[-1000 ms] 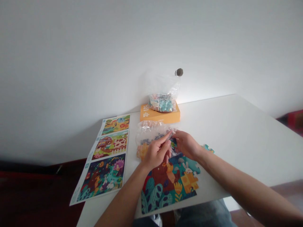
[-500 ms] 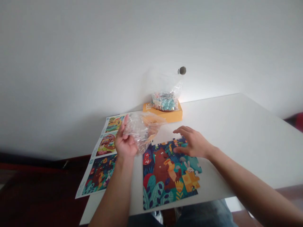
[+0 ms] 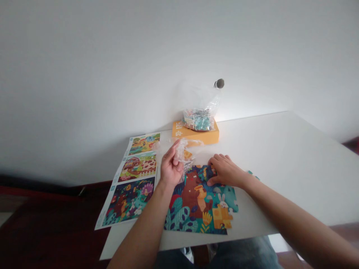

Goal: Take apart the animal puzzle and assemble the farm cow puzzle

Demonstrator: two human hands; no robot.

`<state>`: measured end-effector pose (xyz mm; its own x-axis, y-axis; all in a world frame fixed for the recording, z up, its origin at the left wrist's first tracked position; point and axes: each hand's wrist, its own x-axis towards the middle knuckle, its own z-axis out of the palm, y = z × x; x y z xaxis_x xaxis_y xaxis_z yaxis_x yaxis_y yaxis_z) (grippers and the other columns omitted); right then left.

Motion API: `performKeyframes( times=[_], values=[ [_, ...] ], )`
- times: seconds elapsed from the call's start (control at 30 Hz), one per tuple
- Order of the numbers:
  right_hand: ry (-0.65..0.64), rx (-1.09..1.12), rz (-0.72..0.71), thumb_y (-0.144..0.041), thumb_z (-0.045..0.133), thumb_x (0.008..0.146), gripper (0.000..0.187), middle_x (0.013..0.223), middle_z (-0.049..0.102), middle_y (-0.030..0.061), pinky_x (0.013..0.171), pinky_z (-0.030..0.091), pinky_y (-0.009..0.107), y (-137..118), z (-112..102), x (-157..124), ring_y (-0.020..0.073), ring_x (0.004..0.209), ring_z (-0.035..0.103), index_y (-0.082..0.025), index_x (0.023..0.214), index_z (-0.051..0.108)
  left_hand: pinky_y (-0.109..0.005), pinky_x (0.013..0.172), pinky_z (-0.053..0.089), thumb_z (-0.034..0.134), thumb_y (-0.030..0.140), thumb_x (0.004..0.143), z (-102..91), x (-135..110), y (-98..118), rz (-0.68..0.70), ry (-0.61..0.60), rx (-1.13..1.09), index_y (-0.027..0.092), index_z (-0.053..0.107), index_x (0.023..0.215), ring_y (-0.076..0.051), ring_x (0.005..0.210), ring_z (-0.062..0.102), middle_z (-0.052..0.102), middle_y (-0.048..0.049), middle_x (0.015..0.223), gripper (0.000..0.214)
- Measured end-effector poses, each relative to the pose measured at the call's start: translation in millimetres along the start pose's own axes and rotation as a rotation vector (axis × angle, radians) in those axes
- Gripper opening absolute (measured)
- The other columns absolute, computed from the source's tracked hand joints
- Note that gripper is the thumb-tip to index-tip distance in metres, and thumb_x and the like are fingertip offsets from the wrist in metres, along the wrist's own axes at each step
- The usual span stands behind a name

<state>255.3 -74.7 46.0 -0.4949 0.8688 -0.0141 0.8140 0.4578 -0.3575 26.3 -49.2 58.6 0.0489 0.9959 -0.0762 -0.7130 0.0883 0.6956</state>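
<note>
**Hands at a partly assembled puzzle, seen from the head camera.** The left hand (image 3: 170, 168) is closed around a crumpled clear plastic bag (image 3: 183, 154), holding it up just above the upper edge of the jigsaw puzzle (image 3: 193, 203), with an orange piece showing through the film. The tight grip appears to be keeping the loose film gathered and clear of the puzzle. The right hand (image 3: 226, 171) is resting on the puzzle's upper edge, with its fingers lightly curled and its thumb tucked below them, seemingly steadying the pieces beneath it; whether it is gripping a piece cannot be told. The puzzle is lying flat on the white tabletop (image 3: 280, 157), near the edge closest to the person and within easy reach of both hands. It is showing a bear holding a honey pot (image 3: 192, 190) and a white rabbit (image 3: 223, 200). A loose teal puzzle piece (image 3: 253, 174) is lying just beyond the right wrist. A printed sheet of three pictures (image 3: 134, 179) is lying to the left, overhanging the tabletop's edge. At the back, a second clear bag of pieces (image 3: 199, 120) is sitting on an orange box (image 3: 195, 136), which is standing against the wall.
</note>
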Motion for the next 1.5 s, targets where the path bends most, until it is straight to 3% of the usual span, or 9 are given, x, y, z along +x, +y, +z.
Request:
performKeyframes(
  times=[0.2, 0.37, 0.57, 0.7, 0.93, 1.2, 1.5],
  values=[
    [0.071, -0.029, -0.024, -0.051, 0.069, 0.079, 0.041, 0.102, 0.059, 0.0094, 0.081, 0.037, 0.034, -7, 5, 0, 0.0252, 0.094, 0.055, -0.018, 0.099, 0.056, -0.015, 0.033, 0.031, 0.076, 0.029, 0.077, 7.5, 4, -27, -0.063, -0.068, 0.132, 0.011, 0.066, 0.121, -0.003, 0.035, 0.032, 0.044, 0.0088, 0.047, 0.049],
    [0.143, 0.124, 0.027, -0.038, 0.068, 0.080, 0.029, 0.082, 0.062, 0.0025, 0.073, 0.035, 0.030, -16, 10, 6, 0.0198, 0.078, 0.057, -0.018, 0.094, 0.053, -0.014, 0.033, 0.030, 0.076, 0.029, 0.077, 6.3, 7, -23, -0.039, -0.018, 0.108, 0.012, 0.067, 0.119, -0.002, 0.035, 0.030, 0.042, 0.0095, 0.047, 0.046],
    [0.216, 0.362, 0.150, -0.032, 0.068, 0.077, 0.020, 0.063, 0.053, -0.0052, 0.059, 0.031, 0.025, -22, 15, 10, 0.0122, 0.057, 0.045, -0.020, 0.084, 0.053, -0.012, 0.033, 0.027, 0.076, 0.026, 0.075, 4.7, 8, -18, -0.022, 0.055, 0.065, 0.012, 0.069, 0.115, -0.002, 0.036, 0.030, 0.039, 0.0102, 0.047, 0.043],
    [0.246, 0.552, 0.184, -0.035, 0.066, 0.078, 0.020, 0.065, 0.054, -0.0045, 0.058, 0.032, 0.024, -19, 16, 10, 0.0117, 0.060, 0.045, -0.020, 0.075, 0.053, -0.011, 0.033, 0.027, 0.074, 0.023, 0.076, 5.7, 8, -14, -0.031, 0.106, 0.031, 0.013, 0.069, 0.116, -0.001, 0.035, 0.029, 0.038, 0.0107, 0.047, 0.042],
    [0.292, 0.866, 0.247, -0.035, 0.065, 0.080, 0.018, 0.066, 0.055, -0.0049, 0.055, 0.035, 0.023, -11, 21, 7, 0.0114, 0.060, 0.047, -0.019, 0.079, 0.057, -0.011, 0.032, 0.026, 0.069, 0.021, 0.080, -3.5, 12, 2, 0.005, 0.123, -0.085, 0.014, 0.067, 0.118, -0.002, 0.034, 0.031, 0.040, 0.0101, 0.045, 0.038],
    [0.434, 0.645, 0.004, -0.034, 0.062, 0.086, 0.015, 0.070, 0.056, -0.0032, 0.061, 0.038, 0.024, -15, 16, 5, 0.0117, 0.062, 0.046, -0.019, 0.089, 0.059, -0.011, 0.033, 0.028, 0.070, 0.020, 0.080, -0.9, 10, -1, 0.016, 0.125, -0.055, 0.012, 0.068, 0.117, -0.002, 0.034, 0.031, 0.040, 0.0094, 0.045, 0.038],
    [0.571, 0.944, 0.146, -0.044, 0.062, 0.086, 0.025, 0.070, 0.053, -0.0033, 0.058, 0.039, 0.024, -4, 25, 6, 0.0125, 0.062, 0.046, -0.019, 0.087, 0.055, -0.012, 0.034, 0.027, 0.073, 0.023, 0.077, 1.1, 10, -5, -0.009, 0.111, 0.001, 0.013, 0.068, 0.118, -0.002, 0.036, 0.031, 0.039, 0.0097, 0.046, 0.042]
  ],
)
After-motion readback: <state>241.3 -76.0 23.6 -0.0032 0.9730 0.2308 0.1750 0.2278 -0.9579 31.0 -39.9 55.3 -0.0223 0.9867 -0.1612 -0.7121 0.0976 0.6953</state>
